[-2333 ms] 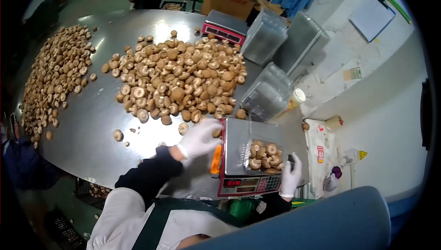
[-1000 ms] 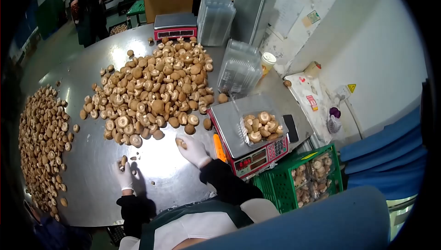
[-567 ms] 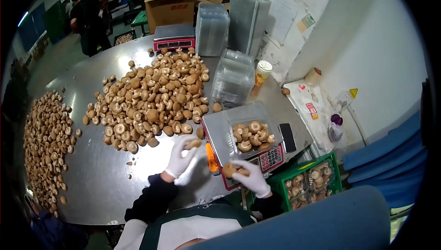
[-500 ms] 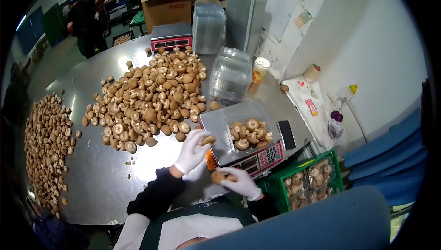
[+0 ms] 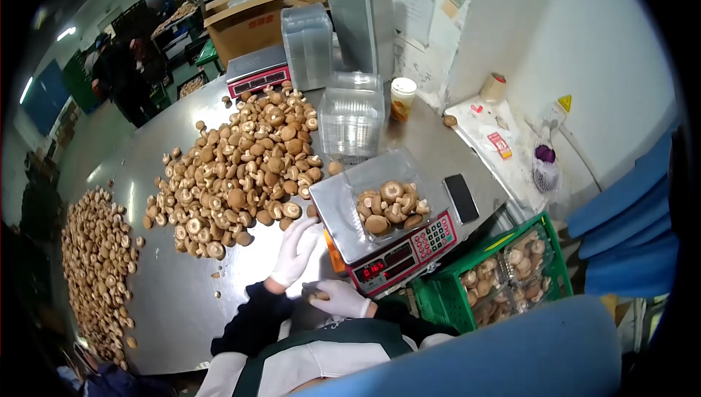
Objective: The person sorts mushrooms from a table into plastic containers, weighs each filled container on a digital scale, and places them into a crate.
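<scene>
My left hand (image 5: 294, 253), white-gloved, is beside the left edge of the red scale (image 5: 398, 260), fingers stretched out and nothing visible in them. Lower down, near the table's front edge, my right hand (image 5: 340, 299) has its gloved fingers closed around a brown mushroom (image 5: 320, 295). On the scale's metal plate sits a clear plastic tray (image 5: 420, 175) with several mushrooms (image 5: 393, 206) in it. The red display reads about 0.165. An orange object (image 5: 334, 252) lies against the scale's left side. A large mushroom pile (image 5: 244, 171) is beyond my left hand.
Another mushroom pile (image 5: 98, 273) lies at the table's far left. Behind the scale stand stacked clear trays (image 5: 352, 121), a cup (image 5: 402, 99) and a second scale (image 5: 257, 72). A phone (image 5: 461, 198) lies right of the scale; a green crate (image 5: 445, 301) holds packed mushrooms. People stand far back.
My left hand has let go of its mushroom and drawn back from the scale. Another mushroom shows at the tray's near left. My right hand has moved lower left, still holding a mushroom.
</scene>
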Demonstrator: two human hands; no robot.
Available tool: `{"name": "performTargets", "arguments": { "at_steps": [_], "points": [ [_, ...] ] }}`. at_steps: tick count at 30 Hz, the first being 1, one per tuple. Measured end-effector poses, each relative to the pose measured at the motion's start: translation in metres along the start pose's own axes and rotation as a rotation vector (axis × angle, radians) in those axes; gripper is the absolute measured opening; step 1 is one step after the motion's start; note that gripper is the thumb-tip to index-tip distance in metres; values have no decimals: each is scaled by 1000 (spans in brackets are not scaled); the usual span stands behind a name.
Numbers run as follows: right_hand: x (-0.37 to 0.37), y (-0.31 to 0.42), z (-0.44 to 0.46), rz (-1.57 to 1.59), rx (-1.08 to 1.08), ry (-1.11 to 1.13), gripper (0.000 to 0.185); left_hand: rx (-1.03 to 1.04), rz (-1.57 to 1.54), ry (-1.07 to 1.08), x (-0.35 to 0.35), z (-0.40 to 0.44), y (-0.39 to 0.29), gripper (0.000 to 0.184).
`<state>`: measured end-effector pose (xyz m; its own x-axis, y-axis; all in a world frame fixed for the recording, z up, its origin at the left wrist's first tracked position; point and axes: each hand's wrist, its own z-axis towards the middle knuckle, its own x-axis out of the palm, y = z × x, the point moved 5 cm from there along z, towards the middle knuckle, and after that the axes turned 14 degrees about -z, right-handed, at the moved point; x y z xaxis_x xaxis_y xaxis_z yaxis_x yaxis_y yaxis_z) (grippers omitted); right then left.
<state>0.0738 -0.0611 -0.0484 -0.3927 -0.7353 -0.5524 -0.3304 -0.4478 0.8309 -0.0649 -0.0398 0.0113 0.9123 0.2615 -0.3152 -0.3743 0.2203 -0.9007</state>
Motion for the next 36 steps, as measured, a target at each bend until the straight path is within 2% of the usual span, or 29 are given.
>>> {"name": "performTargets", "arguments": {
  "at_steps": [1, 3, 5, 6, 7, 9, 10, 13, 16, 19, 21, 22, 23, 25, 26, 27, 28, 29, 30, 32, 34, 35, 36],
  "points": [
    [1, 4, 11, -160, -77, -59, 36, -145, -114, 25, -12, -19, 16, 38],
    [7, 17, 29, -57, -137, -115, 41, -484, -390, -24, -25, -69, 69, 42],
    [36, 16, 53, -70, -172, -176, 52, -895, -921, -149, -27, -105, 68, 47],
    [41, 23, 59, -56, -174, -209, 60, -849, -1146, -155, -30, -121, 92, 50],
    [48, 29, 65, -15, -97, -102, 65, -798, -1187, -233, -39, -127, 97, 49],
    [67, 37, 81, -147, -170, -191, 66, -734, -1045, -359, -54, -140, 110, 49],
    [73, 41, 82, -218, -137, -76, 71, -730, -1048, -364, -59, -143, 117, 49],
    [92, 40, 90, -180, -150, -108, 78, -754, -1122, -422, -67, -151, 125, 50],
    [92, 44, 91, -185, -201, -40, 84, -730, -1213, -447, -67, -142, 117, 51],
    [73, 57, 85, -355, -171, -5, 85, -754, -1160, -385, -60, -126, 122, 47],
    [54, 62, 83, -314, -302, -72, 78, -542, -728, -506, -81, -118, 161, 43],
    [28, 74, 76, -154, -304, -12, 68, -329, -385, -559, -91, -99, 147, 42],
    [9, 77, 71, -3, -361, -21, 58, -164, 163, -557, -97, -94, 123, 41],
    [-60, 90, 54, 201, -414, -16, 49, -82, 424, -443, -99, -91, 136, 45],
    [-94, 81, 50, 181, -412, -153, 46, -118, 517, -350, -98, -98, 167, 50],
    [-131, 73, 45, 164, -412, -292, 44, -190, 564, -297, -95, -103, 166, 58],
    [-179, 86, 29, -101, -357, -491, 34, -199, 528, -302, -97, -107, 166, 61],
    [-205, 44, 35, 93, -246, -586, 29, -205, 495, -306, -101, -108, 166, 65],
    [-242, 20, 38, 12, -237, -736, 25, -194, 485, -323, -103, -110, 165, 70],
    [-289, -45, 46, 24, -34, -846, 26, -201, 573, -381, -105, -113, 145, 73],
    [-312, -119, 61, -106, 174, -766, 33, -223, 712, -477, -100, -112, 126, 77],
    [-315, -141, 69, -109, 162, -770, 33, -166, 640, -519, -90, -106, 111, 76],
    [-308, -163, 78, 62, 325, -598, 37, -93, 593, -479, -74, -98, 105, 74]
  ]
}}
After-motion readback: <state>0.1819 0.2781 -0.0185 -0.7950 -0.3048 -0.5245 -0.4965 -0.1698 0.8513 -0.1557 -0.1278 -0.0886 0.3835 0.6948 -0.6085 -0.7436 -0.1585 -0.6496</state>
